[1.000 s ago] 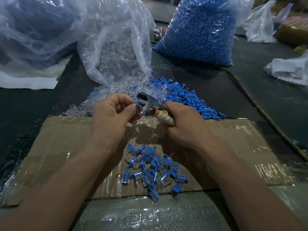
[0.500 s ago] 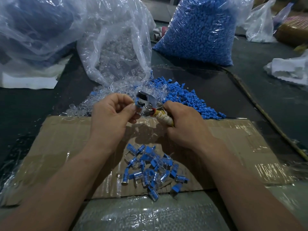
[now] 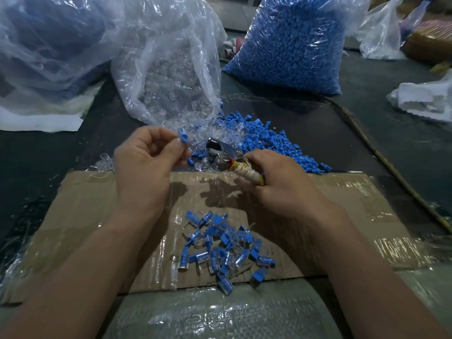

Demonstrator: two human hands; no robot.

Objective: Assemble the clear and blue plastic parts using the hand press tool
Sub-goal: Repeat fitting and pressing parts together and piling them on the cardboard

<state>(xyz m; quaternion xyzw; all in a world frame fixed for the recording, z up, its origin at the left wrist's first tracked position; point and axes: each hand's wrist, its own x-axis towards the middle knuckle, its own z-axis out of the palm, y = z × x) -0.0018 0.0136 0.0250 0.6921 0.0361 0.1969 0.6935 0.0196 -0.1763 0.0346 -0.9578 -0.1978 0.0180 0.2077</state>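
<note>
Blue part (image 3: 183,138) sits pinched between left hand (image 3: 144,162) thumb and forefinger, just left of hand press tool (image 3: 221,152); right hand (image 3: 281,184) wraps its taped handle. Risk: thin pinch slips, part drops into loose blue pile (image 3: 274,148).

Dark table (image 3: 367,133), matte, dimly lit from above; glare patches on taped cardboard (image 3: 85,204) lying flat at near side; shiny woven sheet (image 3: 220,314) just below it at near edge; thin cord (image 3: 387,162) runs diagonally across right of table; white sheet (image 3: 41,122) flat at far left; crumpled white wad (image 3: 423,99) far right; clear bag (image 3: 381,33) and brown bundle (image 3: 430,45) at far right corner; no walls or windows visible.
</note>
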